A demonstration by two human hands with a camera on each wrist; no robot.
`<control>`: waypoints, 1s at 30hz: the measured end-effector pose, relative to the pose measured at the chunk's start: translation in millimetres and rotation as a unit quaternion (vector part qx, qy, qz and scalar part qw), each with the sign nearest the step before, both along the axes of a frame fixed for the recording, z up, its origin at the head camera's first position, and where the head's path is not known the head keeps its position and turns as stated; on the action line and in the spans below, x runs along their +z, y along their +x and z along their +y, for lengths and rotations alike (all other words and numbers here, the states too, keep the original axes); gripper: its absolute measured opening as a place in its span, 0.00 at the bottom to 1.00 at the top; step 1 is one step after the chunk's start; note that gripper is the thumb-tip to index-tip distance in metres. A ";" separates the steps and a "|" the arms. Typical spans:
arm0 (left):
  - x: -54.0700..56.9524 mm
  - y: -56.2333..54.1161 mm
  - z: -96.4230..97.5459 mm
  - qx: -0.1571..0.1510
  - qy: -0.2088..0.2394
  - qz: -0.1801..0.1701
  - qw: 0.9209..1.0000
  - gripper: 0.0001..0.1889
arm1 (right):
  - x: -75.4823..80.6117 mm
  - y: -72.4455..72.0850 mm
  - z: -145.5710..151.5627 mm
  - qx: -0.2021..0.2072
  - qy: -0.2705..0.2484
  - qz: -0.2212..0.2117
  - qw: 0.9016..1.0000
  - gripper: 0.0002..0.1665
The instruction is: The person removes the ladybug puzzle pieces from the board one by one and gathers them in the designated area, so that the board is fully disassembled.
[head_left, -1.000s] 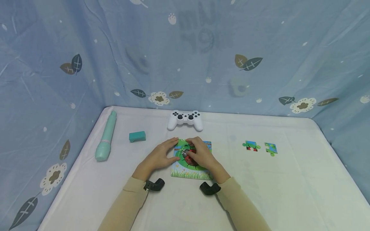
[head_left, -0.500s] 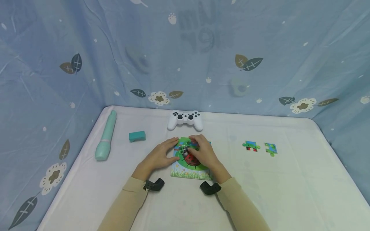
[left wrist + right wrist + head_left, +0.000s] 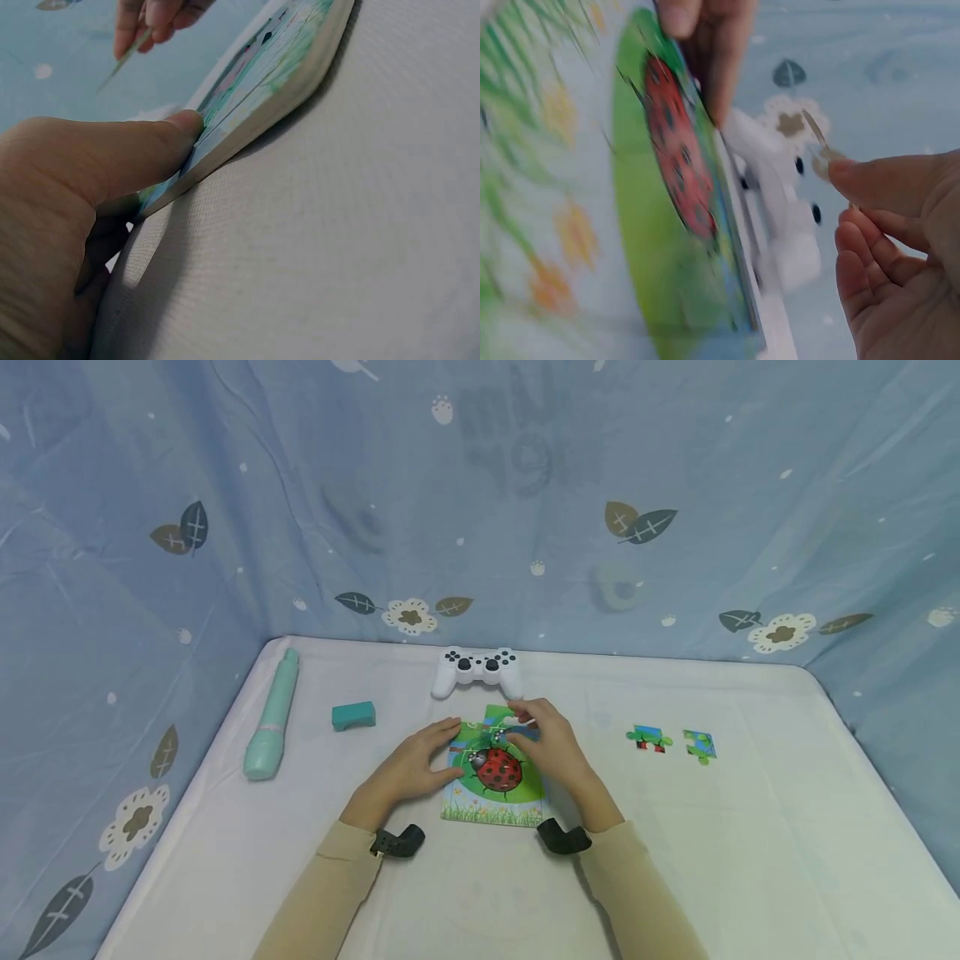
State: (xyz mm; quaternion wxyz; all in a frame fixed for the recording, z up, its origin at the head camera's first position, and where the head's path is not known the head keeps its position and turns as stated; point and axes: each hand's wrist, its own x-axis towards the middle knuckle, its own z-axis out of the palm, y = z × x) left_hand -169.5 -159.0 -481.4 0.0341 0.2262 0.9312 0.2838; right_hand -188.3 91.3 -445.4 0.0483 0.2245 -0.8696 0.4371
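Observation:
A square ladybug jigsaw puzzle lies before me, with grass along its near edge. My left hand holds its left side, thumb on the near left border and the other fingers farther along the side. Above the puzzle's far right part is my right hand, pinching a thin puzzle piece between thumb and fingers. The right wrist view shows that piece nearly edge-on, raised off the board. Part of the puzzle's upper right is hidden behind the right hand.
A white game controller lies just behind the puzzle. Two loose puzzle pieces are off to the right. On the left are a teal block and a mint-green microphone-shaped object. A blue patterned curtain hangs at the back.
My right hand has risen from the puzzle and moved right and away, with a piece now showing in its fingers. More of the ladybug shows. The left hand has stayed in place.

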 end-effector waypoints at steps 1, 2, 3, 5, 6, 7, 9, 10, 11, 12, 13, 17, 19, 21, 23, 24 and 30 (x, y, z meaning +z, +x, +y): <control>-0.5 0.0 -0.1 0.000 0.001 0.001 1.000 0.39 | 0.6 -1.1 3.5 -0.001 0.000 -0.003 1.000 0.27; -1.1 0.0 -0.1 0.000 0.000 0.002 1.000 0.39 | 0.8 -2.4 7.4 -0.001 -0.001 -0.004 1.000 0.27; -1.6 0.0 -0.1 -0.001 0.000 0.004 1.000 0.39 | 1.1 -3.5 11.4 -0.001 -0.001 -0.007 1.000 0.26; -2.4 0.1 -0.2 0.000 -0.002 0.007 1.000 0.39 | 0.9 -6.2 20.8 0.000 -0.002 -0.010 1.000 0.26; -2.7 0.2 -0.2 0.000 -0.002 0.008 1.000 0.39 | 0.9 -7.4 26.1 0.000 -0.002 -0.014 1.000 0.26; -2.9 0.2 -0.3 0.000 -0.002 0.009 1.000 0.39 | 1.2 -8.7 31.7 0.001 -0.003 -0.017 1.000 0.26; -3.0 0.4 -0.3 0.000 -0.002 0.010 1.000 0.39 | 1.9 -11.0 43.7 0.002 -0.003 -0.028 1.000 0.26; -3.0 0.4 -0.3 0.001 -0.002 0.010 1.000 0.39 | 2.2 -12.0 50.1 0.002 -0.003 -0.032 0.999 0.26; -2.9 0.5 -0.2 0.001 -0.002 0.010 1.000 0.39 | 2.9 -12.8 56.7 0.002 -0.003 -0.038 0.999 0.27; -2.7 0.6 -0.1 0.001 -0.001 0.009 1.000 0.39 | 3.8 -13.4 63.0 0.001 -0.003 -0.042 0.999 0.27; -2.5 0.8 0.0 0.001 0.000 0.009 1.000 0.39 | 4.4 -14.1 69.4 0.000 -0.003 -0.045 0.999 0.27; -2.1 1.1 0.1 0.003 0.004 0.005 1.000 0.39 | 4.1 -16.3 93.4 -0.006 0.000 -0.053 0.999 0.27; -2.3 1.0 -0.2 0.003 0.006 0.004 1.000 0.39 | 3.1 -16.8 103.7 -0.013 0.004 -0.061 0.998 0.27; -2.7 0.6 -0.4 0.004 0.005 0.004 1.000 0.39 | 2.7 -16.6 112.9 -0.019 0.009 -0.073 0.997 0.27; -2.9 0.4 -0.5 0.005 0.005 0.004 1.000 0.40 | 1.4 -16.5 121.3 -0.027 0.021 -0.083 0.996 0.27; -2.9 0.2 -0.5 0.005 0.005 0.005 1.000 0.40 | 0.7 -16.4 125.2 -0.031 0.031 -0.086 0.995 0.27; -2.2 -0.2 0.3 0.005 0.010 0.001 1.000 0.40 | -4.2 -15.7 142.1 -0.060 0.089 -0.114 0.988 0.28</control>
